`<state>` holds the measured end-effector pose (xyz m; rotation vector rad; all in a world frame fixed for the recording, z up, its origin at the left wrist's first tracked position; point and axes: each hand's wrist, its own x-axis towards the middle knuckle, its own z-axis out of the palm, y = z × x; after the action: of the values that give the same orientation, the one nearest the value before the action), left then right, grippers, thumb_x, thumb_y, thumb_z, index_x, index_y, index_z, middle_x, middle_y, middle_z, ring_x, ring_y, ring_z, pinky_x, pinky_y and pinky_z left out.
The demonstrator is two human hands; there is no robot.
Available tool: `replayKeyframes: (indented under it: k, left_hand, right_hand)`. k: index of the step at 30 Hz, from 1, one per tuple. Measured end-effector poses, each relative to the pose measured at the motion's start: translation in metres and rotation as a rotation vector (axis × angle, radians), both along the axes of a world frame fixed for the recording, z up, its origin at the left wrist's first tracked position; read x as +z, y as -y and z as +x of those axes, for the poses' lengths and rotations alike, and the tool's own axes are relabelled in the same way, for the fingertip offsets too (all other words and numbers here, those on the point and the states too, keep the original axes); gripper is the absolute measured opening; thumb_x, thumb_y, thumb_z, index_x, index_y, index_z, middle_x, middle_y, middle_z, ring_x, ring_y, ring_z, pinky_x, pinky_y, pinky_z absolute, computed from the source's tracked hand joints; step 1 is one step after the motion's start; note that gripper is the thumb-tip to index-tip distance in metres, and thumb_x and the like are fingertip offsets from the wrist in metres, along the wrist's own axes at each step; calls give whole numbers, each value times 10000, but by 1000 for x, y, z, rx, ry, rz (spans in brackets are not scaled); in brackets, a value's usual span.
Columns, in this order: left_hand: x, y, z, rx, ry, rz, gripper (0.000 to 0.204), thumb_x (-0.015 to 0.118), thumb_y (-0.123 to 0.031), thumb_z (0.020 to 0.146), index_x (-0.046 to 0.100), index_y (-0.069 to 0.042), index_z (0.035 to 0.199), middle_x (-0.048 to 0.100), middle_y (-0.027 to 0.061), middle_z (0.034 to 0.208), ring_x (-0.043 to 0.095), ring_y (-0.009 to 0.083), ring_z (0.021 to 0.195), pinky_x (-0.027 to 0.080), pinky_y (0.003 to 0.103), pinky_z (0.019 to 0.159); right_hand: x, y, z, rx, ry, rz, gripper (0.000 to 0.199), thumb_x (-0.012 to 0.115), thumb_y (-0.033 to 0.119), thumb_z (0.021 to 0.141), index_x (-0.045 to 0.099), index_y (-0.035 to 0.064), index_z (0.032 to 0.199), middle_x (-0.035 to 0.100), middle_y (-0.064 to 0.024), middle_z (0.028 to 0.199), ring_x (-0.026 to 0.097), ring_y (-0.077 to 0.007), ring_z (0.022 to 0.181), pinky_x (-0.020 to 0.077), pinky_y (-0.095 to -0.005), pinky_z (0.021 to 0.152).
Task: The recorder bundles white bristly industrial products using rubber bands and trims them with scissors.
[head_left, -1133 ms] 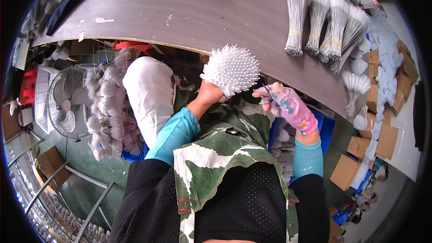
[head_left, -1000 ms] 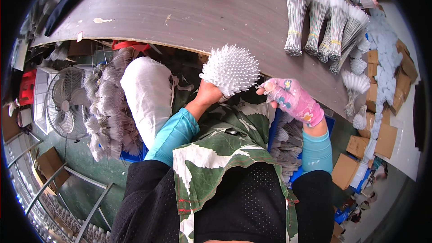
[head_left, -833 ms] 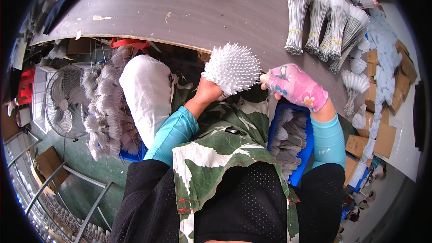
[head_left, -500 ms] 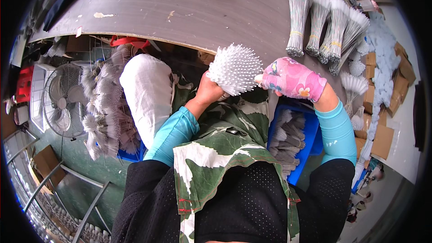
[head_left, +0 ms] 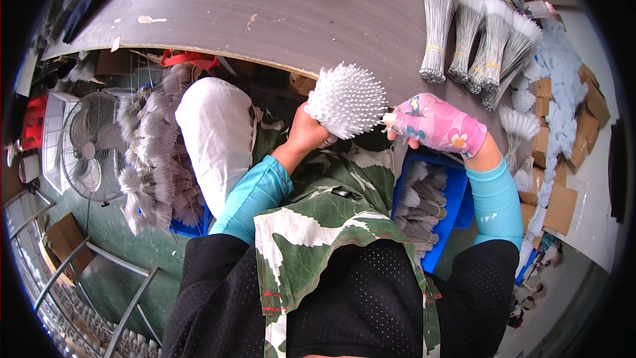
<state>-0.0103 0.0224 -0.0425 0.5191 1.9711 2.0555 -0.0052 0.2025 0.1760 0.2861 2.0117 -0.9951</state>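
My left hand [head_left: 308, 134] grips from below a round white bundle of bristle-tipped sticks [head_left: 346, 99], tips fanned upward, held just under the table's front edge. My right hand [head_left: 434, 124], in a pink flowered glove, presses its fingertips against the bundle's right side; whether it pinches a stick there is hidden. Below my right forearm a blue bin [head_left: 442, 207] holds several grey bristle sticks.
The brown table [head_left: 298, 13] carries several tied bundles of white-tipped wire sticks [head_left: 480, 40] at the right. A white sack [head_left: 215, 136] and a heap of grey bristle bunches [head_left: 156, 159] lie to my left, beside a floor fan [head_left: 86, 149]. Cardboard boxes [head_left: 560, 192] stand at the right.
My right hand rose from beside the blue bin up to the right side of the white bundle. My left hand kept the bundle nearly still.
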Motion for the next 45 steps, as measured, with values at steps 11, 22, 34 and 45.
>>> replayKeyframes:
  k: [11, 22, 34, 45]
  left_hand:
    - [2, 0, 1, 3, 38, -37, 350, 704, -17, 678, 622, -17, 1019, 661, 103, 941, 636, 189, 890, 480, 297, 791]
    - [-2, -1, 1, 26, 14, -70, 400, 709, -10, 666, 587, -18, 1047, 655, 107, 967, 630, 197, 926, 474, 299, 813]
    - [2, -2, 0, 38, -10, -92, 367, 664, 4, 689, 565, -29, 1041, 645, 132, 950, 635, 256, 904, 474, 309, 796]
    - [2, -1, 1, 58, -34, -89, 397, 689, -12, 682, 563, -31, 1058, 645, 127, 955, 635, 238, 906, 472, 304, 799]
  right_hand:
    - [-8, 8, 8, -51, -86, 22, 357, 590, 340, 861, 636, -2, 772, 579, -7, 659, 464, -70, 530, 399, -245, 535]
    - [-4, 9, 8, -38, -68, 33, 346, 579, 334, 873, 646, 8, 780, 587, 5, 666, 450, -54, 529, 388, -230, 526]
    - [-7, 13, 7, -12, -29, -7, 335, 573, 324, 875, 652, 10, 790, 580, 14, 655, 434, -47, 523, 371, -226, 517]
    - [-13, 6, 14, -128, -11, -30, 339, 567, 323, 887, 646, 10, 786, 579, 18, 670, 434, -43, 526, 371, -215, 513]
